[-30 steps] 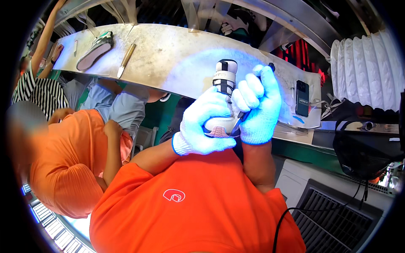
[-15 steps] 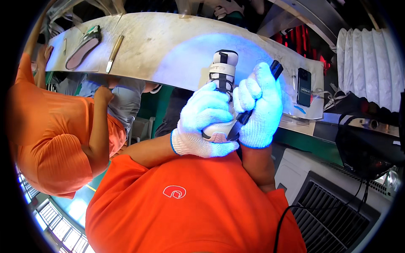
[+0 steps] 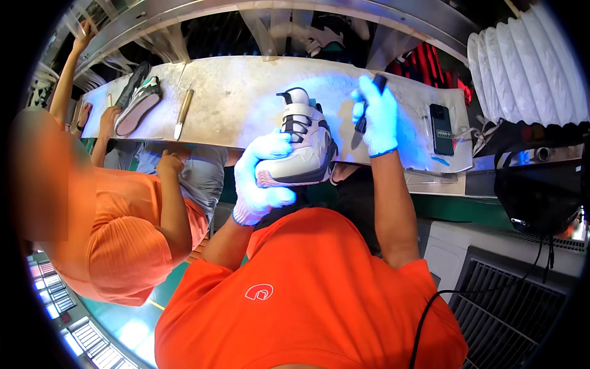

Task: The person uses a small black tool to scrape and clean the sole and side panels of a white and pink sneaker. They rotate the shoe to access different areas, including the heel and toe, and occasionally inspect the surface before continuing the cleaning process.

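My left hand (image 3: 257, 178), in a white knit glove with a blue cuff edge, grips a white and grey sneaker (image 3: 304, 147) round its toe. The sneaker is tilted, its side and dark laces showing, its heel end pointing toward the bench. To the right, apart from the shoe, my gloved right hand (image 3: 380, 117) is closed round a black stick-shaped tool (image 3: 380, 81). The tool's top and lower end stick out of the fingers; its exact kind is not clear. Bluish light falls on both gloves.
The long pale bench (image 3: 227, 92) carries a wooden-handled blade tool (image 3: 184, 115) and a dark phone (image 3: 441, 130). At left a co-worker in orange (image 3: 129, 246) touches another sneaker (image 3: 140, 106). A white ribbed duct (image 3: 522, 74) stands right; a black cable (image 3: 455, 292) hangs nearby.
My right hand has drawn the black tool away from the sneaker, up and to the right. My left hand has turned the sneaker to show its side. The view has shifted.
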`<state>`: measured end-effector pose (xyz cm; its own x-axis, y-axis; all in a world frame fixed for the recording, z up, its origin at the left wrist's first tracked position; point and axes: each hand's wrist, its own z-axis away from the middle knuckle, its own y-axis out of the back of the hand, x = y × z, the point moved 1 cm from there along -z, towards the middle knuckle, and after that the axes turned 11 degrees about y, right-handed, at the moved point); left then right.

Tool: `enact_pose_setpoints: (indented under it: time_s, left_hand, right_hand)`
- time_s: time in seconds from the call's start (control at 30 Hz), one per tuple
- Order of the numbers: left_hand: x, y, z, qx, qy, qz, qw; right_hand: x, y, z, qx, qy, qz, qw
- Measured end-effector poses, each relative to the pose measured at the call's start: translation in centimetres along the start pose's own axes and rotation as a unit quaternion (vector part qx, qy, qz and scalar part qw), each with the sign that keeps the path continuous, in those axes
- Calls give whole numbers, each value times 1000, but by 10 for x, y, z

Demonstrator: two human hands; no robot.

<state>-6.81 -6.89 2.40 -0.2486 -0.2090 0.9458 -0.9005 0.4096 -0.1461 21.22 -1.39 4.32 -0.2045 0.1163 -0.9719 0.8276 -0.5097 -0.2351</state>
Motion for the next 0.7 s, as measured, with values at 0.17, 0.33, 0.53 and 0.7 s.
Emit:
enact_pose_setpoints:
  time_s: [0.17, 0.33, 0.53, 0.7]
  left_hand:
    - [-19, 16, -6, 69, 82, 152, 983]
    - [-56, 47, -31, 73, 212, 340, 913]
    - [-49, 74, -55, -93, 308, -29, 947]
    - [-9, 53, -79, -165, 250, -408, 862]
  right_hand:
    - [60, 10, -17, -337, -162, 88, 923]
    - [5, 15, -18, -250, -96, 153, 951]
    - [8, 35, -12, -197, -57, 255, 945]
    - [16, 37, -12, -210, -56, 284, 934]
